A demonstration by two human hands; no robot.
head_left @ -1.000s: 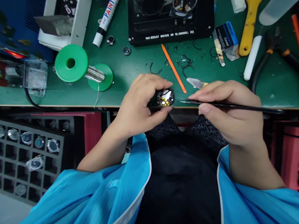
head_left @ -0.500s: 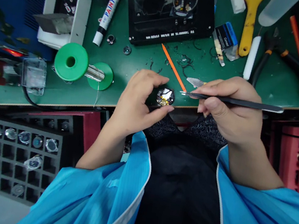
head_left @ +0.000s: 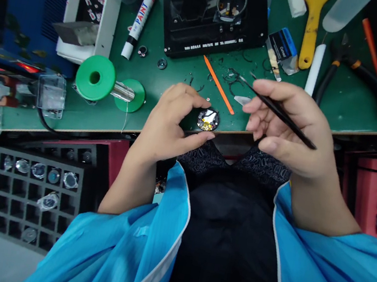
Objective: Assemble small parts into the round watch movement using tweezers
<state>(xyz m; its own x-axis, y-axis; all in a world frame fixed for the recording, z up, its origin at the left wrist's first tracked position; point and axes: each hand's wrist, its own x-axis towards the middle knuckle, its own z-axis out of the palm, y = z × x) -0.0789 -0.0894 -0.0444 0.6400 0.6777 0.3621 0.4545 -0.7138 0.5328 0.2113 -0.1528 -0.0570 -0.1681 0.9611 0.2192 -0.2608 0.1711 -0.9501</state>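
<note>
My left hand (head_left: 173, 122) curls around a small round watch module (head_left: 208, 119) at the table's near edge, its thumb and index finger at the rim. White, yellow and black parts show on the module's upward face. To the right, my right hand (head_left: 294, 127) holds black tweezers (head_left: 282, 114) loosely across the palm and fingers, tips up and to the left over the green mat. Between the hands lies an orange stick (head_left: 219, 85). A short pale blade (head_left: 241, 100) sits near the right fingertips, partly covered by them.
A black fixture (head_left: 211, 30) stands at the back. Green solder spool (head_left: 95, 77), paint marker (head_left: 139, 22) and white box (head_left: 109, 23) are on the left. Pliers (head_left: 343, 65), a yellow-handled tool (head_left: 309, 36) and a white stick (head_left: 315, 69) lie right. A gridded foam tray (head_left: 36, 198) sits below left.
My right hand has loosened and turned, so the tweezers swing from level to slanting, with their tips now farther from the module. My left hand keeps its hold on the watch module.
</note>
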